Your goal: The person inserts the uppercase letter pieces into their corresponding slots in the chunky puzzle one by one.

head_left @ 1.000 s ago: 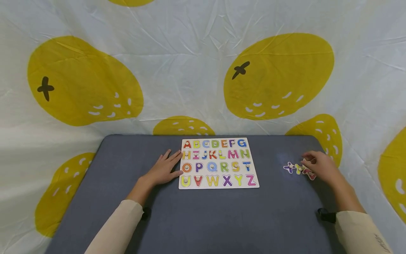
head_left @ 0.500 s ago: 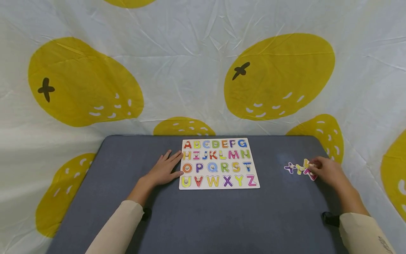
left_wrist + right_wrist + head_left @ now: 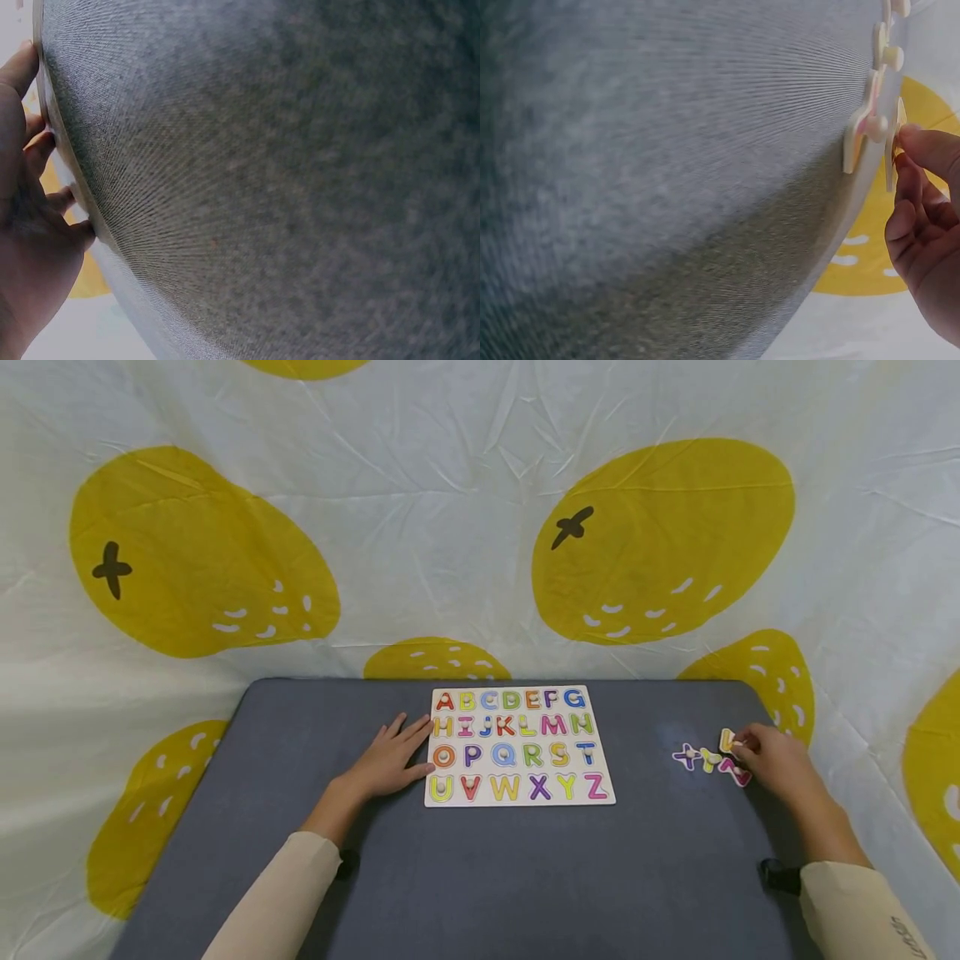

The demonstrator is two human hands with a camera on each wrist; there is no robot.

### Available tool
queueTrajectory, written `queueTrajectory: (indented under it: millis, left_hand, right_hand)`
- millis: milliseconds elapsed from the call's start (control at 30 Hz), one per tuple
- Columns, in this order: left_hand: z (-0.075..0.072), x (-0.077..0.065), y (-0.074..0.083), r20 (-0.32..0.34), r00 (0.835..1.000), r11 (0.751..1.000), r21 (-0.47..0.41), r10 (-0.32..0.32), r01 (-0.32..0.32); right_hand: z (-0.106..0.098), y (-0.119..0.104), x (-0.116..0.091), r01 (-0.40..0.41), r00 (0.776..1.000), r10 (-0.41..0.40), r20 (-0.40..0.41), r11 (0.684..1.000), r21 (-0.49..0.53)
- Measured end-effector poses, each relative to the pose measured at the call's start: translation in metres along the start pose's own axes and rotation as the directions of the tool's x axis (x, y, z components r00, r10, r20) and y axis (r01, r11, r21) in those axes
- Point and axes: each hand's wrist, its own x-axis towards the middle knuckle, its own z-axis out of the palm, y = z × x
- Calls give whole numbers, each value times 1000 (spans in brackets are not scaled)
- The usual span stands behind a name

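Note:
A white wooden alphabet board (image 3: 480,800) lies on the grey table, its colourful letters set in rows. My left hand (image 3: 384,762) rests flat beside it, fingers spread, with fingertips and thumb on its left edge. At the right, my right hand (image 3: 774,762) pinches a yellow-orange letter puzzle piece (image 3: 726,740) between thumb and fingers; the fingers partly hide its shape. The right wrist view shows that letter puzzle piece (image 3: 890,161) edge-on, apart from the table. Just beside it lie a purple X piece (image 3: 686,757), a yellow Y piece (image 3: 708,761) and a pink letter piece (image 3: 737,773).
The grey table (image 3: 510,877) has its far edge close to a white curtain (image 3: 435,527) printed with big yellow fruit. Round knobs stand up from the loose pieces, as the right wrist view shows.
My right hand has moved right and taken hold of the yellow-orange letter piece, drawing it up off the pink one. My left hand stays in place by the board.

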Motion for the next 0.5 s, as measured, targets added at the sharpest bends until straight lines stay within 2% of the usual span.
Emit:
queueTrajectory:
  millis: [100,233,400,500]
  left_hand:
    - [0,-1,0,-5,1000,1000,-8,2,-2]
    - [-1,-2,0,-10,1000,1000,-21,5,-5]
    - [1,-1,-1,-8,1000,1000,-18,7,-7]
    - [0,0,0,-2,1000,1000,-16,2,-2]
  right_hand:
    - [-2,-5,1,7,1000,-7,-20,1000,-6]
    - [-5,-16,1,64,997,-65,-39,998,-20]
    - [-1,-41,3,130,991,-130,13,991,11]
    - [5,-58,4,189,982,-189,-9,982,0]
